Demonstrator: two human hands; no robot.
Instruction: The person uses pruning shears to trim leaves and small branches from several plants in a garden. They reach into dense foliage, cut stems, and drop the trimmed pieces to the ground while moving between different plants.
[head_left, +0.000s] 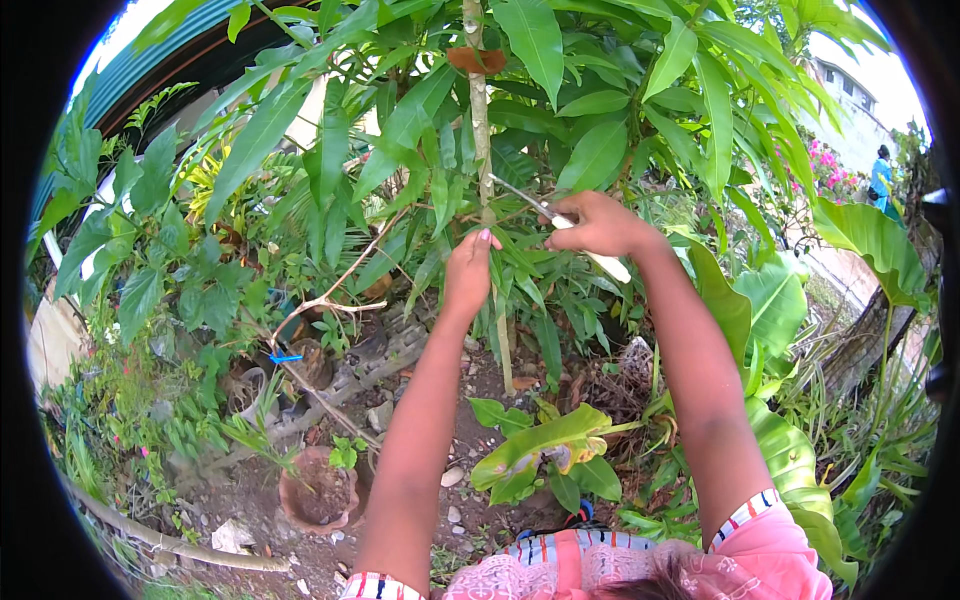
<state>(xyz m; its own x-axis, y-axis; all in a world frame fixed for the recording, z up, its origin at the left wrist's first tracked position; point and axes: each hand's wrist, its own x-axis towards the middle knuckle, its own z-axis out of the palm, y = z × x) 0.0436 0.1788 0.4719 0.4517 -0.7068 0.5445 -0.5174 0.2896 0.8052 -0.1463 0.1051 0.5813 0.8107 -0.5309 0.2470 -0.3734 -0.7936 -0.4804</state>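
A thin upright plant stem (480, 120) with long green leaves stands in front of me, a brown piece (476, 60) fixed around its upper part. My left hand (471, 274) is closed around the stem or a leafy shoot at it, fingertips pinched together; which of the two cannot be told. In my right hand (596, 225) is a knife with a pale handle (611, 266), its narrow metal blade (521, 195) pointing up and left. The blade's tip is close to the stem, just above my left hand; whether it touches is unclear.
Below are a round clay pot (321, 491), stones and a drooping broad leaf (544, 446). A bare branch with a blue tie (285, 358) leans at the left. Large leaves (772, 300) crowd my right arm. A person in blue (881, 180) stands far off at the right.
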